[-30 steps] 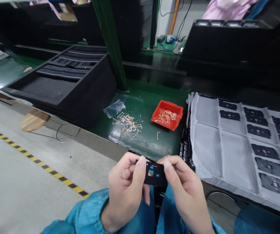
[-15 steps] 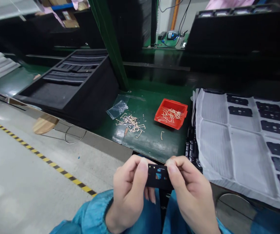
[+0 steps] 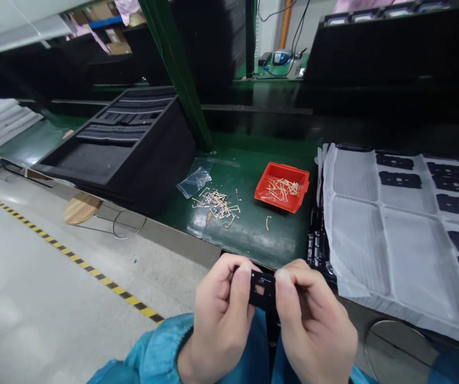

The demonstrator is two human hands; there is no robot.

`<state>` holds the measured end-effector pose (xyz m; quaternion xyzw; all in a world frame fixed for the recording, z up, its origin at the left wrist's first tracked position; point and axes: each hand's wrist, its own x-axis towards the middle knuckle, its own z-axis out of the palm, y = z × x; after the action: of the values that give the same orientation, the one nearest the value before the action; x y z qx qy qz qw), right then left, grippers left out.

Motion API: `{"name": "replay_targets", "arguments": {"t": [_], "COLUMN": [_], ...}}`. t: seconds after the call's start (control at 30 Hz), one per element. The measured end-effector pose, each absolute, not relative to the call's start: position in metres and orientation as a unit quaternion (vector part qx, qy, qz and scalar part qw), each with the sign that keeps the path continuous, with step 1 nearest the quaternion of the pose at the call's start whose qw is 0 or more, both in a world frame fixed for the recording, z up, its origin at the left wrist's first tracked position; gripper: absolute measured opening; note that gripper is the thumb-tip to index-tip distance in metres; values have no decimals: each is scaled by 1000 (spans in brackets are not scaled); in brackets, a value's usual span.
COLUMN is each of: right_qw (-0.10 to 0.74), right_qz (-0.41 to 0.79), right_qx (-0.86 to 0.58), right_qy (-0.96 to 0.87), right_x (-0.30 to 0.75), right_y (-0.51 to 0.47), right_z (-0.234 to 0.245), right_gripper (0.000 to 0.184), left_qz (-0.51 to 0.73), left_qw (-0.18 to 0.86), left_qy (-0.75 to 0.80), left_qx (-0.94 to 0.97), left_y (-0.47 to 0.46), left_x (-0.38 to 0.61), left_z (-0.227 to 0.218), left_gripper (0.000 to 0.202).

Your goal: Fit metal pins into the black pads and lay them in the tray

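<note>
Both my hands hold a small black die-cut piece [image 3: 262, 289] with a square opening, pinched by its sides between thumbs and fingers over my lap. My left hand [image 3: 221, 314] grips its left edge, and my right hand [image 3: 313, 320] grips its right edge. Beyond them, on the green bench top [image 3: 249, 240], a red plastic tray [image 3: 281, 186] holds thin copper-coloured strips. More strips [image 3: 215, 205] lie loose on the bench, beside a clear plastic bag [image 3: 194, 182]. To the right, a white sheet [image 3: 389, 229] carries rows of black die-cut pieces.
A black foam tray with slots [image 3: 113, 149] stands at the bench's left. A green post [image 3: 177, 69] rises behind it. Black stacked trays [image 3: 389, 58] stand at the back right. Below the bench's front edge are a round wooden stool seat [image 3: 82, 208] and a floor with yellow-black tape [image 3: 89, 272].
The black piece has turned in my fingers: its blue patches no longer show, and a bare square opening faces me. My hands have come closer together, and the view has shifted slightly.
</note>
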<state>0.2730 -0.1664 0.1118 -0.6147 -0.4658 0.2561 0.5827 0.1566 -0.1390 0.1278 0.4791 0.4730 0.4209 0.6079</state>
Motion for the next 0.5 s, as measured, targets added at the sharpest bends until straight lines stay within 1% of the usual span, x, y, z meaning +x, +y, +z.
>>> {"name": "replay_targets", "arguments": {"t": [0.07, 0.17, 0.23, 0.3, 0.37, 0.43, 0.5], "right_qw": [588, 609, 616, 619, 620, 617, 615], "right_qz": [234, 200, 184, 176, 175, 186, 214], "right_qx": [-597, -571, -565, -561, -561, -564, -569], "right_qy": [-492, -513, -518, -520, -520, -517, -502], "right_x": [273, 272, 271, 271, 271, 272, 273], "right_y": [-165, -163, -161, -161, -161, -162, -163], "right_z": [108, 104, 102, 100, 99, 98, 98], "right_gripper": [15, 17, 19, 20, 19, 17, 15], "left_qz": [421, 438, 452, 464, 473, 479, 476], "left_qw": [612, 606, 573, 536, 513, 503, 515], "left_qy": [468, 486, 509, 502, 470, 444, 441], "left_qx": [479, 452, 456, 495, 541, 566, 560], "left_y": [-141, -145, -147, -149, -149, -149, -148], "left_x": [159, 164, 166, 166, 164, 162, 161], "left_z": [129, 131, 130, 125, 120, 117, 118], "left_gripper": [30, 31, 28, 22, 17, 18, 20]}}
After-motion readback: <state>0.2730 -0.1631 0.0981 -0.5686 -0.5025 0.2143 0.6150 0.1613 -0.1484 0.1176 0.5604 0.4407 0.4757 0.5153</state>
